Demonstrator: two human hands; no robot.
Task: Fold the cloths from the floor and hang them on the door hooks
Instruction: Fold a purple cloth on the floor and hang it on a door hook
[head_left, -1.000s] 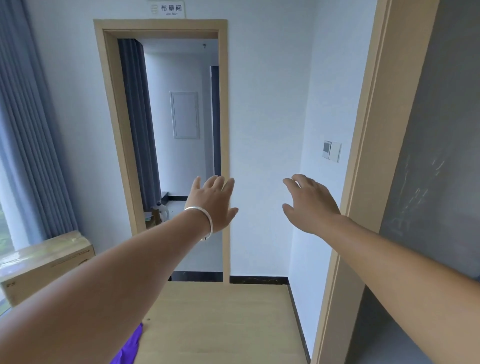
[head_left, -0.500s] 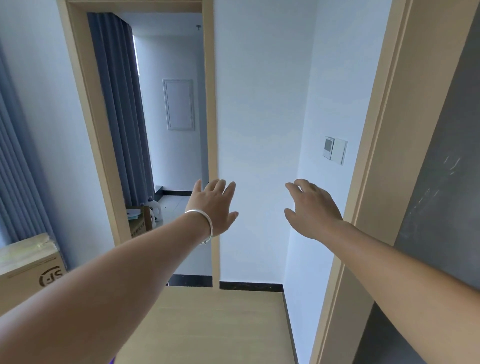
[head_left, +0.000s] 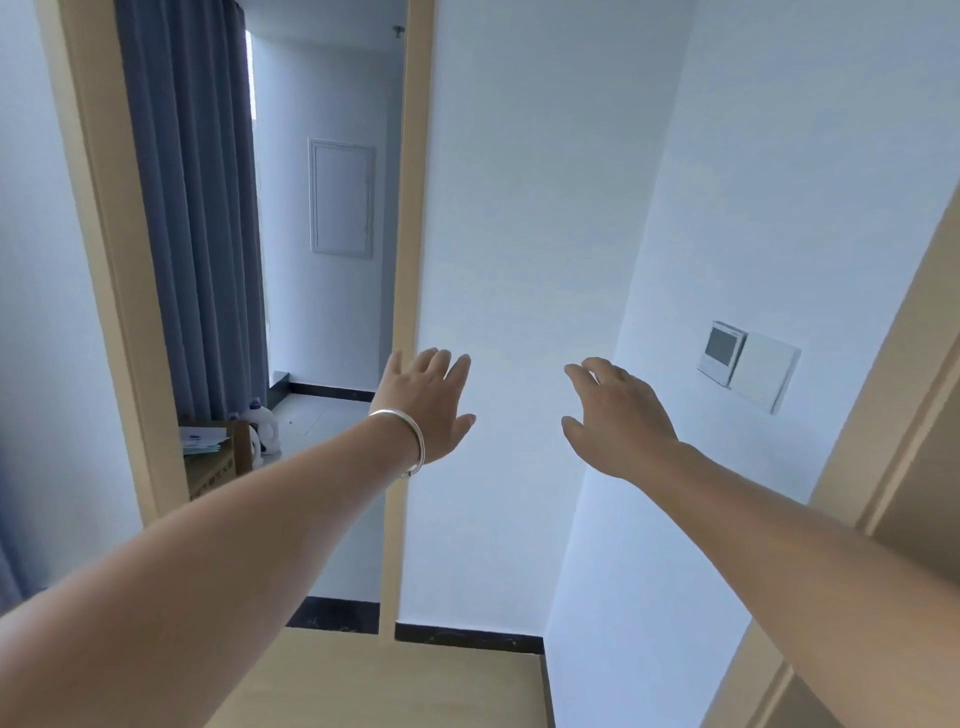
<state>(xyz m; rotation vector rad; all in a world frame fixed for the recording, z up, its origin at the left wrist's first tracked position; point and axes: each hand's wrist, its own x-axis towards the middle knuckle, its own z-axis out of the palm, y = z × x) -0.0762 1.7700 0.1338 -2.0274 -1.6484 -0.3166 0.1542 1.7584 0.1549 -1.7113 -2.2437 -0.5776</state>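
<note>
bracelet (head_left: 410, 441): shiny metal, smooth
door frame (head_left: 410, 208): matt light wood-look
curtain (head_left: 192, 208), upper left: grey cloth, pleated
wall switch (head_left: 766, 376), right: white plastic, prob. matt

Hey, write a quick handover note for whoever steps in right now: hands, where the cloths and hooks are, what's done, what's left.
Left hand: open, empty, held out in the air, silver bracelet on the wrist.
Right hand: open, empty, fingers loosely spread.
Cloths: none in view.
Door hooks: none in view; only a doorway ahead, a wall switch and a door frame on the right.
Done: nothing can be confirmed from here.
Left: find the cloths, fold them, hang them on the hooks.
</note>
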